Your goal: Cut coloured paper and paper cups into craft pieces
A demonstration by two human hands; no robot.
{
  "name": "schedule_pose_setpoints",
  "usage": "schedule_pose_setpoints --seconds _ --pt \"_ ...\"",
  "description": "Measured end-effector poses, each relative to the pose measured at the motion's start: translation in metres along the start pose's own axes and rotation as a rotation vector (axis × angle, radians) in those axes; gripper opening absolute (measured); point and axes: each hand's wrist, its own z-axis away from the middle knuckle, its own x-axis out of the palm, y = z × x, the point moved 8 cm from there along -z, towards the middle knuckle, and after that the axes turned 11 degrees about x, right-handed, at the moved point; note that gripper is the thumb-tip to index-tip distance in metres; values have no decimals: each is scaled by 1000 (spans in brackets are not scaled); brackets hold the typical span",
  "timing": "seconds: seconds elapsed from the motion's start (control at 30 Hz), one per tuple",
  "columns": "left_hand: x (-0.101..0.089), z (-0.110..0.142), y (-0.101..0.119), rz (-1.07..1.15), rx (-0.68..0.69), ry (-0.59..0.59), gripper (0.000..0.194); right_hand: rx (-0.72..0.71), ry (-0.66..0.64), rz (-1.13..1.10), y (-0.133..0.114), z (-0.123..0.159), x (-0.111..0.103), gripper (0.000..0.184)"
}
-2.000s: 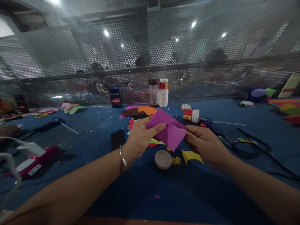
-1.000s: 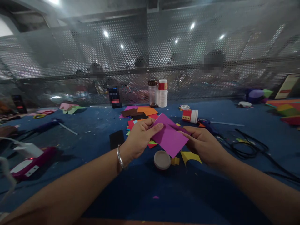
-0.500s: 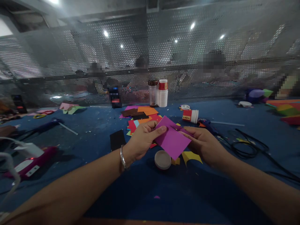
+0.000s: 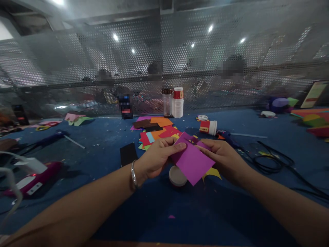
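Note:
A sheet of purple paper [image 4: 194, 163] is held up over the blue table between both hands. My left hand [image 4: 161, 154] pinches its left corner, thumb on top; a silver bangle circles that wrist. My right hand [image 4: 219, 152] grips a second, partly hidden purple piece along the upper right edge; whether it is a fold of the same sheet I cannot tell. Below the paper stands a round paper cup [image 4: 178, 176], its pale disc facing up. Partly covered by the sheet, a yellow paper scrap [image 4: 212, 173] lies beside the cup.
Coloured paper [image 4: 164, 133] is piled behind my hands, near a black piece [image 4: 128, 154]. Further back are a jar [image 4: 167, 103], stacked cups [image 4: 178, 106] and a tipped cup [image 4: 208, 127]. Glue guns [image 4: 227, 137] lie right and left; a magenta power strip [image 4: 48, 175] sits left, black cable [image 4: 272, 161] right.
The purple paper has shifted slightly down and to the right, now covering more of the yellow scrap. My left hand has moved a little with it; both hands keep their hold.

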Motion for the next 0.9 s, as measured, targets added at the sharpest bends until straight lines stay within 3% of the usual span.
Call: schedule_pose_setpoints --seconds 0.37,0.9 --pt "-8 3 -14 -20 -146 53 24 -39 -8 64 -3 2 2 51" --pt "-8 6 -14 -84 -228 -33 27 -3 -78 77 -10 2 7 50"
